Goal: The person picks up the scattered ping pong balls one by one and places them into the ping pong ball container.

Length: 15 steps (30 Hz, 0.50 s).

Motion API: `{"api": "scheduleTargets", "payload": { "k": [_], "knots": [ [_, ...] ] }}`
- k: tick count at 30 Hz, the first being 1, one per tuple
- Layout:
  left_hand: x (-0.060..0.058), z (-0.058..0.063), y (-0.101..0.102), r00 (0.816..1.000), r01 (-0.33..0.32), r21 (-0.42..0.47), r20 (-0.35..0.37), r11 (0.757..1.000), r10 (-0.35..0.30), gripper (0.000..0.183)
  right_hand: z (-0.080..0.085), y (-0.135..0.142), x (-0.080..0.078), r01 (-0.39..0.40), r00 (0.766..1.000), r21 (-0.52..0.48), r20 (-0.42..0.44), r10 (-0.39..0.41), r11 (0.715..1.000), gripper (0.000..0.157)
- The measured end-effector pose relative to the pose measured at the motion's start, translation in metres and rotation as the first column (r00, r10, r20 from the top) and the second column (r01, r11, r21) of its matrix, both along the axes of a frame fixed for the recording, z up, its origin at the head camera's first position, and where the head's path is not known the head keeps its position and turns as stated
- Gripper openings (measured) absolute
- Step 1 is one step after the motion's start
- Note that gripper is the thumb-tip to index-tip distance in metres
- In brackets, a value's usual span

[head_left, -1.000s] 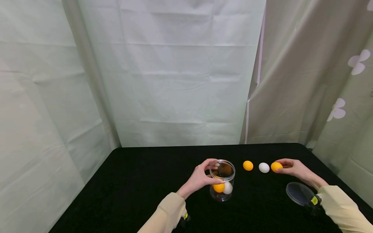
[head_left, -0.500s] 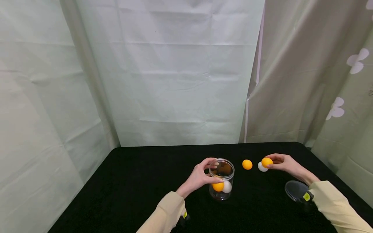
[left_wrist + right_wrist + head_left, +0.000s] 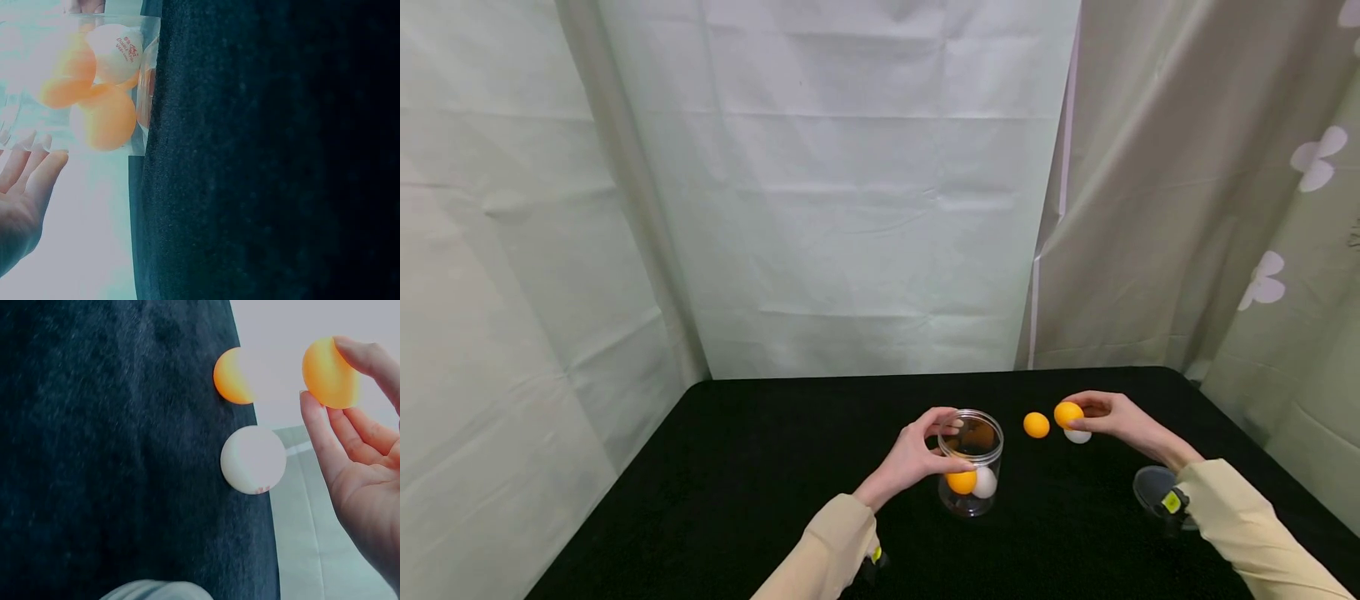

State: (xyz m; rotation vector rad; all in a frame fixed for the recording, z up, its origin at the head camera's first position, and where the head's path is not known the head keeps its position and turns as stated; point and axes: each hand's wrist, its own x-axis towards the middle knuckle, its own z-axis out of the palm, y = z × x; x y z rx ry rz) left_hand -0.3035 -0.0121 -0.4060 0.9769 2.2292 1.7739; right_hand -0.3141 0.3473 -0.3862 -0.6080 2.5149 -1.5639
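Observation:
My left hand point(image 3: 917, 454) grips a clear, lidless jar point(image 3: 972, 503) near its rim, thumb on the near side and fingers behind. Inside the jar are orange and white ping-pong balls; the left wrist view shows a white ball point(image 3: 116, 54) with red print beside orange balls point(image 3: 105, 119). With thumb and fingertips my right hand point(image 3: 1116, 421) pinches an orange ping-pong ball point(image 3: 331, 374), raised off the table. Below it a white ping-pong ball point(image 3: 253, 460) rests on the cloth, partly hidden in the head view. To its left lies another orange ball point(image 3: 1036, 425).
A round clear lid point(image 3: 1150, 487) lies on the black-covered table point(image 3: 775, 483) at the right, partly hidden by the right wrist and its camera. Pale curtains point(image 3: 865, 208) hang behind the table and along both sides.
My right hand has lifted the orange ping-pong ball off the table and carried it left, over the white ball. The left hand and the jar have stayed in place.

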Motion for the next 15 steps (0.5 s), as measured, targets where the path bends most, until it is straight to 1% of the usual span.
{"api": "scheduleTargets", "payload": {
  "k": [10,15],
  "knots": [
    [-0.001,-0.002,0.0,1.0,-0.001,-0.001,-0.009,1.0,0.001,0.06,0.003,-0.013,-0.004,0.001,1.0,-0.03,0.015,-0.001,1.0,0.042],
    [-0.001,-0.002,0.0,1.0,0.0,0.002,-0.011,1.0,0.0,0.059,0.008,-0.025,-0.002,-0.002,1.0,-0.037,0.007,0.002,0.999,0.041]
  ]
}}
